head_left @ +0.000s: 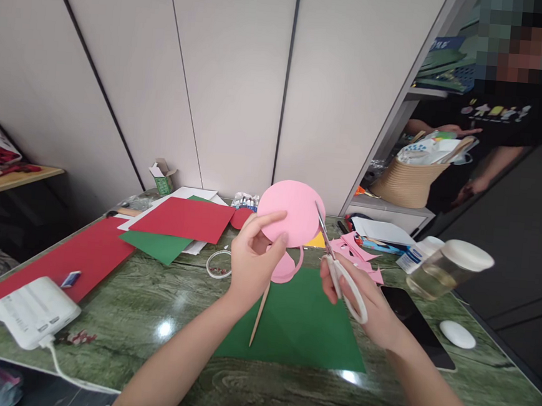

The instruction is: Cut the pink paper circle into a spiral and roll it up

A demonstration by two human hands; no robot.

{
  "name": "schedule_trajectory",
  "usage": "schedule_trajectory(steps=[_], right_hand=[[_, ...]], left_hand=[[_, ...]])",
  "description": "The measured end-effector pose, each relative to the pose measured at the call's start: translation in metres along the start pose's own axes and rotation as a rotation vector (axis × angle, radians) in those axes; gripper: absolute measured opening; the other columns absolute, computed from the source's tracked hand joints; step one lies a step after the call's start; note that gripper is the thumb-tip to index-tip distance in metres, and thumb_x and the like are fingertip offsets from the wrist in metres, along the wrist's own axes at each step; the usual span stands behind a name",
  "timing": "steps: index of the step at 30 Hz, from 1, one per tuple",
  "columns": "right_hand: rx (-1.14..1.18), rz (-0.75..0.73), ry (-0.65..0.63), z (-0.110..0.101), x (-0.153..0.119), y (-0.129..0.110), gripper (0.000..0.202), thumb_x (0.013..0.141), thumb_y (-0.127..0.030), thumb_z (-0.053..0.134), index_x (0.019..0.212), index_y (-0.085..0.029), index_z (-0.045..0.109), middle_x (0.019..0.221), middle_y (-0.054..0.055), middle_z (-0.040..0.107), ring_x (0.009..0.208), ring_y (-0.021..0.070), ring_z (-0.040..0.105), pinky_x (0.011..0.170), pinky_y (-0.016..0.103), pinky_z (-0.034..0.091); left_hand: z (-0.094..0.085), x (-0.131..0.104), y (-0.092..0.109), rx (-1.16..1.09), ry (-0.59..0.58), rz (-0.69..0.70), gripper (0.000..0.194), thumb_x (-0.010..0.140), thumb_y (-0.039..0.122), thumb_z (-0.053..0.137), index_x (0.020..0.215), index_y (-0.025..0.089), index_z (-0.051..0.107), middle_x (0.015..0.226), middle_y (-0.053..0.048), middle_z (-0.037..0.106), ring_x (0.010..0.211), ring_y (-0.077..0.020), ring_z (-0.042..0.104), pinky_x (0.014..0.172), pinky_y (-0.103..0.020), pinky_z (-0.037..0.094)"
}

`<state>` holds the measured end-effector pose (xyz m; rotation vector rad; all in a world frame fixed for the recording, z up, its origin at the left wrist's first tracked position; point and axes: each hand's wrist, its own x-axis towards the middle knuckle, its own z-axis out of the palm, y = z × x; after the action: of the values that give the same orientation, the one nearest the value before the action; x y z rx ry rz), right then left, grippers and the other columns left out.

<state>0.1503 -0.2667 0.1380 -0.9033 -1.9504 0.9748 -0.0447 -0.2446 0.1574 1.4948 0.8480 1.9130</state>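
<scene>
My left hand (258, 252) pinches a round pink paper disc (292, 208) between thumb and fingers, holding it up above the table. My right hand (362, 291) grips white-handled scissors (336, 267). Their metal blades overlap the disc's right edge; whether they are cutting into it I cannot tell. Below the disc, a second rounded pink paper piece (284, 268) shows, with a thin curved pink strip (299, 261) beside it. A pointed wooden stick (259, 315) lies on a green paper sheet (308, 325) beneath my hands.
Pink scraps (354, 250) lie right of the scissors. Nearby are a dark phone (416, 327), a jar of liquid (448, 270) and a white oval object (458, 334). At left are red paper (180, 218), a tape roll (219, 265) and a white power bank (37, 311). A person (497, 127) stands behind.
</scene>
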Motion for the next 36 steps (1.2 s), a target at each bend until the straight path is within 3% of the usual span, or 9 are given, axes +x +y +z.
schedule_trajectory(steps=[17,29,36], right_hand=[[-0.024,0.053,-0.02,0.0012,0.0011,-0.0046,0.027,0.096,-0.044,0.028,0.091,-0.022,0.044,0.065,-0.002,0.045,0.064,0.0149,0.04,0.063,0.03,0.03],[0.015,0.007,-0.018,-0.0008,0.0008,-0.003,0.032,0.094,-0.05,0.029,0.093,-0.022,0.044,0.067,-0.002,0.044,0.06,0.0139,0.039,0.061,0.03,0.03],[0.003,0.028,-0.01,-0.0011,0.0011,-0.0032,0.028,0.095,-0.045,0.028,0.093,-0.022,0.044,0.069,-0.002,0.045,0.062,0.0143,0.04,0.062,0.03,0.031]], left_hand=[[0.0009,-0.0009,-0.0021,-0.028,0.044,-0.023,0.03,0.074,0.017,0.063,0.103,0.024,0.064,0.108,-0.005,0.062,0.101,-0.017,0.058,0.08,-0.027,0.051],[0.001,-0.0022,-0.0025,0.001,-0.012,-0.034,0.03,0.074,0.016,0.061,0.104,0.022,0.064,0.104,-0.006,0.06,0.098,-0.0188,0.058,0.081,-0.032,0.052],[0.0007,-0.0025,-0.0005,-0.005,-0.01,-0.032,0.029,0.075,0.015,0.061,0.103,0.023,0.064,0.106,-0.006,0.061,0.1,-0.0176,0.058,0.08,-0.029,0.052]])
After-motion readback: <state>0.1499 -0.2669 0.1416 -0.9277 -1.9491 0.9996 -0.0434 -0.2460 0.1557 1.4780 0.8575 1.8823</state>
